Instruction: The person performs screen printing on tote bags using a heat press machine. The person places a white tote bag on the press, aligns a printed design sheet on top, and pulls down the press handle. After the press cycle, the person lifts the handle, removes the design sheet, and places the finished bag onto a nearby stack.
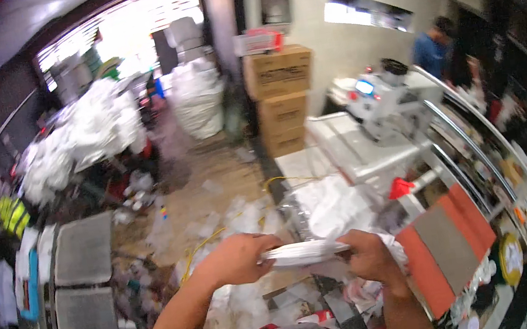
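Observation:
A thin white bundle (pixel 307 252), perhaps folded cloth or a stack of sheets, is held level in front of my body. My left hand (pixel 245 257) grips its left end with the fingers closed. At the other end, my right hand (pixel 368 256) pinches the bundle, thumb toward the middle. Its exact material cannot be made out. Just beyond it lies a heap of white cloth (pixel 334 205) beside a sewing machine (pixel 389 94) on a white table (pixel 360 150).
Cardboard boxes (pixel 280 73) are stacked by the wall. A large white sack (pixel 197 99) and a table piled with white material (pixel 84 126) stand further back. A yellow cable (pixel 201 247) crosses the scrap-littered floor. At right is an orange-and-grey panel (pixel 446 249); a person in blue (pixel 431 54) stands behind.

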Demonstrator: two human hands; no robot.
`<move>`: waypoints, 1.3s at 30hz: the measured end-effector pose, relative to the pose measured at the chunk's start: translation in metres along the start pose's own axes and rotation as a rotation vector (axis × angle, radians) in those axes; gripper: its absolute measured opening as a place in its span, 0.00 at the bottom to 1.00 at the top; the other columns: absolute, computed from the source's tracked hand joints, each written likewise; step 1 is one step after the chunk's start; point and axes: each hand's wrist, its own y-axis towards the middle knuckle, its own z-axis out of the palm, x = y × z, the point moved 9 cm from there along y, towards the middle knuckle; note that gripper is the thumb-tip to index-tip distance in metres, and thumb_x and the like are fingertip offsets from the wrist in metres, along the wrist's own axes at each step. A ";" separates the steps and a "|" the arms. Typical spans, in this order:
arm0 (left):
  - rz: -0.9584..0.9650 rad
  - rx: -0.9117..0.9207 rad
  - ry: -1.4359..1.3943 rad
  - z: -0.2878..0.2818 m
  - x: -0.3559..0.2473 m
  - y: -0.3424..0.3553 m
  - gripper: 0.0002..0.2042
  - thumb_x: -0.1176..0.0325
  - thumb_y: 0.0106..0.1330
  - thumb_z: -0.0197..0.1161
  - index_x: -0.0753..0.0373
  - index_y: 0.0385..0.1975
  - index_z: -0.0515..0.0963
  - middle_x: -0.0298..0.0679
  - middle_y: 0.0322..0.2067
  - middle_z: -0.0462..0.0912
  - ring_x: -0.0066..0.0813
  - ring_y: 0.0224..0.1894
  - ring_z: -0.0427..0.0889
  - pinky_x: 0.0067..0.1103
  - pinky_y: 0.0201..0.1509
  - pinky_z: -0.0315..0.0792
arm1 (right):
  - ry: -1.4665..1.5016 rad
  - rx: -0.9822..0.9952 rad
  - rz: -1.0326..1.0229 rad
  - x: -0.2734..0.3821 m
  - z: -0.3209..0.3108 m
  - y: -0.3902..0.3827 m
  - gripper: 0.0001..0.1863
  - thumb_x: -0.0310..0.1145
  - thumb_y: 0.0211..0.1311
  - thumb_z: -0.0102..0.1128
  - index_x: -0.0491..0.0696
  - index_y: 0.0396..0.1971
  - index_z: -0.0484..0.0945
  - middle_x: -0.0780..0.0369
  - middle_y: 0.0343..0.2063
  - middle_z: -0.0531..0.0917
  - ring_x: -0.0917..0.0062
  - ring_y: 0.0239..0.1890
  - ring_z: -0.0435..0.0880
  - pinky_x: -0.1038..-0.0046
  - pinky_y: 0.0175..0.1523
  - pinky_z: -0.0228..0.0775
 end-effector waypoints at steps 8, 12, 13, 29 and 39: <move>-0.440 -0.630 -0.641 -0.010 0.127 -0.269 0.17 0.61 0.62 0.71 0.63 0.47 0.81 0.37 0.35 0.85 0.24 0.37 0.82 0.24 0.42 0.75 | 0.316 -0.041 0.107 0.062 0.097 -0.003 0.14 0.35 0.59 0.70 0.43 0.41 0.81 0.60 0.35 0.85 0.75 0.39 0.83 0.70 0.46 0.75; -0.551 -0.929 -0.719 0.048 0.134 -0.367 0.22 0.55 0.60 0.73 0.62 0.49 0.80 0.38 0.36 0.85 0.24 0.38 0.82 0.24 0.43 0.75 | 0.969 -0.051 0.031 0.063 0.138 -0.009 0.25 0.38 0.58 0.72 0.41 0.51 0.78 0.55 0.45 0.84 0.70 0.47 0.81 0.66 0.56 0.76; -0.608 -0.946 -0.635 0.068 0.130 -0.388 0.24 0.53 0.59 0.74 0.61 0.50 0.79 0.38 0.36 0.85 0.24 0.39 0.82 0.24 0.44 0.75 | 0.872 -0.084 0.044 0.058 0.140 -0.006 0.26 0.37 0.60 0.70 0.42 0.55 0.75 0.57 0.48 0.82 0.70 0.49 0.80 0.66 0.56 0.75; -0.860 -1.538 -0.079 0.119 -0.158 -0.675 0.12 0.74 0.70 0.51 0.66 0.51 0.72 0.49 0.44 0.80 0.42 0.47 0.80 0.28 0.52 0.72 | 1.095 0.611 -0.251 0.327 0.320 -0.108 0.36 0.48 0.65 0.62 0.39 0.65 0.64 0.49 0.58 0.75 0.61 0.59 0.76 0.60 0.62 0.69; -0.934 -1.922 0.384 0.047 -0.220 -0.929 0.12 0.69 0.75 0.49 0.68 0.51 0.72 0.42 0.38 0.82 0.28 0.41 0.80 0.24 0.49 0.73 | 0.971 0.863 -0.625 0.700 0.442 -0.120 0.36 0.49 0.63 0.65 0.38 0.61 0.68 0.48 0.55 0.78 0.61 0.56 0.78 0.62 0.59 0.71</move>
